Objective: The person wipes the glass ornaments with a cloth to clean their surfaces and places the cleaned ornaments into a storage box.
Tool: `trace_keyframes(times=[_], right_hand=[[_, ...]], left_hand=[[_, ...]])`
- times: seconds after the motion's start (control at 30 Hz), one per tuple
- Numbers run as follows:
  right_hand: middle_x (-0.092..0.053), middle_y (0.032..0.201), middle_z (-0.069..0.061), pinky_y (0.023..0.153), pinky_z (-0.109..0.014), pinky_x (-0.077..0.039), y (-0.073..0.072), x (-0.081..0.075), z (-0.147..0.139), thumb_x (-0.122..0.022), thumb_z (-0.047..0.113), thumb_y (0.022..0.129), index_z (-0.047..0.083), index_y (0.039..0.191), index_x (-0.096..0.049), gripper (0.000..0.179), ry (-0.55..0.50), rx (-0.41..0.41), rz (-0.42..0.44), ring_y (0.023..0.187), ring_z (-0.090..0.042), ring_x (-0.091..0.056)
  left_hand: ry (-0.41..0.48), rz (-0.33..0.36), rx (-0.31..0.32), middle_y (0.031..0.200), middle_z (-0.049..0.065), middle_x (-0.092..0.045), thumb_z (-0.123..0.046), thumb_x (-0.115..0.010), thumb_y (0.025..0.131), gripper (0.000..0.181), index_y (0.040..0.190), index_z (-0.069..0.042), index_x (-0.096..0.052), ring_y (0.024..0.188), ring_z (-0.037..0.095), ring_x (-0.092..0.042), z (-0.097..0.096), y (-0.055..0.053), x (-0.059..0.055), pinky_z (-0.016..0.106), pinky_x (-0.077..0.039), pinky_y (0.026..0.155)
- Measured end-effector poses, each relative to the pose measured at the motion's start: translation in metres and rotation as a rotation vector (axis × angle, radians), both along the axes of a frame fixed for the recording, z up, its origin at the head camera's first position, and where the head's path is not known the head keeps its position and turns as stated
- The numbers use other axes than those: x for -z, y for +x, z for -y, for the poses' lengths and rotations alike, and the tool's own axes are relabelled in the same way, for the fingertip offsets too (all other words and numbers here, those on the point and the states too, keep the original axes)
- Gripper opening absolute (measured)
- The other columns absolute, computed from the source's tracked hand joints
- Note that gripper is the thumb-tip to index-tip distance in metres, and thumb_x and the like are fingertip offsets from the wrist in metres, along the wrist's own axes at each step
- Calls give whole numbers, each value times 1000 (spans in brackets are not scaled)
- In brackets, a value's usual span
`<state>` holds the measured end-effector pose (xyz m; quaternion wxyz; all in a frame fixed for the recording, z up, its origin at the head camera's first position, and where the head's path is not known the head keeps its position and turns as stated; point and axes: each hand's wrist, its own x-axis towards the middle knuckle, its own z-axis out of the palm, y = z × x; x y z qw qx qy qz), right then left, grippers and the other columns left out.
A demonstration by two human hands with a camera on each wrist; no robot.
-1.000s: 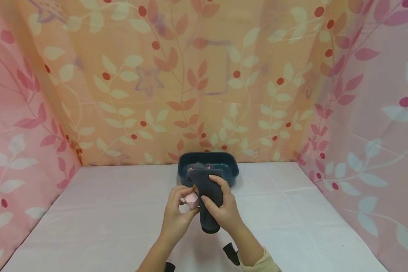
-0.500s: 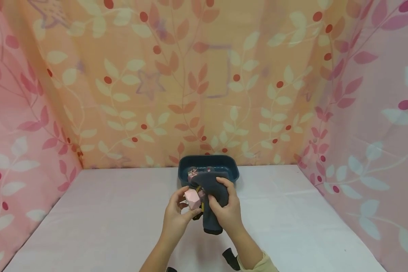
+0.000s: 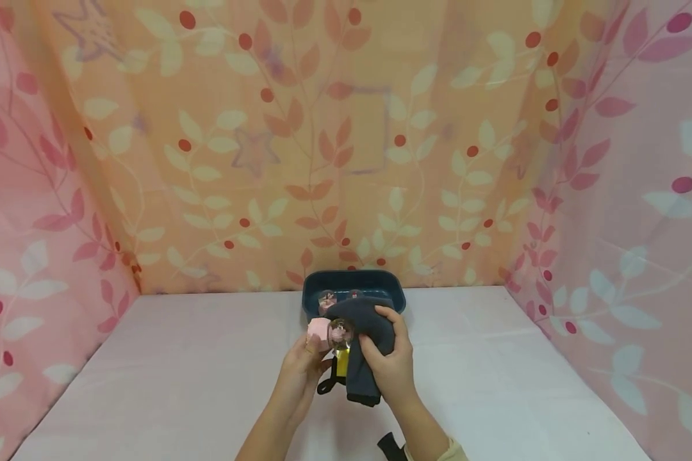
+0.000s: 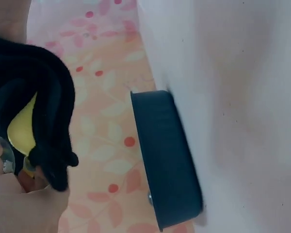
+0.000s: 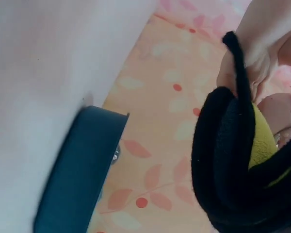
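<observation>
In the head view my left hand [image 3: 301,371] holds a small snow globe [image 3: 320,331] by its faceted pink base. Its clear dome points right, with a pink figure inside, and lies against the edge of a cloth. My right hand [image 3: 398,362] grips that folded dark grey cloth [image 3: 362,379], which has black trim, a yellow underside and a black hanging loop. In the left wrist view, the cloth [image 4: 53,92] drapes beside the globe's dome [image 4: 1,153]. The right wrist view has the cloth's black-edged folds [image 5: 225,155] in front of the left hand [image 5: 262,53].
A dark blue rectangular bin [image 3: 383,292] stands at the table's back edge, behind the hands. Inside it are a pink snow globe [image 3: 327,301] and another small clear-topped item [image 3: 354,294]. Floral curtains [image 3: 254,192] enclose the white table [image 3: 207,371]. A black wrist-camera piece [image 3: 391,446] sits by the right forearm.
The snow globe has turned so its dome, earlier covered by the cloth, now shows. The cloth has shifted slightly right and folded, baring its yellow side and loop. The head view has tilted up slightly.
</observation>
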<state>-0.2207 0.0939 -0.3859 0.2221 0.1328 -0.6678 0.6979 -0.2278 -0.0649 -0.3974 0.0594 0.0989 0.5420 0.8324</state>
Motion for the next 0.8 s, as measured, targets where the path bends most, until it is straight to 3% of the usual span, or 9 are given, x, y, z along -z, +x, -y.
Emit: trace_keyframes(times=[0.2,0.3,0.43,0.53,0.67,0.8], right_hand=[[-45,132,-17,77,-30,-55,2,3,-3,-62,-4,87,8,131,-47,48,20,-33,65,100,-33,-57],[-44,135,-15,80,-28,-53,1,4,-6,-62,-2,88,8,132,-48,47,29,-2,79,106,-33,-55],[-44,137,-11,83,-25,-51,-1,1,-10,-62,-1,89,9,133,-48,47,44,60,74,110,-30,-52],[-44,137,-12,82,-25,-51,-2,-1,-11,-62,-2,89,9,134,-48,48,66,74,74,110,-31,-52],[-45,137,-14,79,-27,-52,-3,0,-6,-60,-4,89,10,134,-49,49,110,43,56,105,-32,-55],[-49,136,-15,76,-30,-53,-3,1,1,-61,-4,89,13,133,-51,49,194,-14,-8,101,-31,-58]], left_hand=[[96,146,-34,107,-1,-56,-50,-41,101,55,132,-5,-48,97,14,-49,3,0,4,30,-36,85],[146,192,-35,106,0,-54,-52,-35,102,54,131,-8,-44,95,13,-52,5,-2,6,27,-37,80],[218,222,25,112,4,-48,-48,-25,105,54,138,-6,-26,98,16,-54,7,-2,2,24,-40,76],[262,253,82,104,2,-52,-41,-22,106,42,131,-8,-30,90,15,-53,8,-1,-3,22,-40,69],[216,304,112,93,-1,-55,-40,-29,105,37,123,-10,-39,81,14,-52,7,3,-4,24,-38,65],[134,310,95,98,0,-58,-48,-40,102,58,137,-2,-35,81,13,-53,2,7,-4,24,-38,67]])
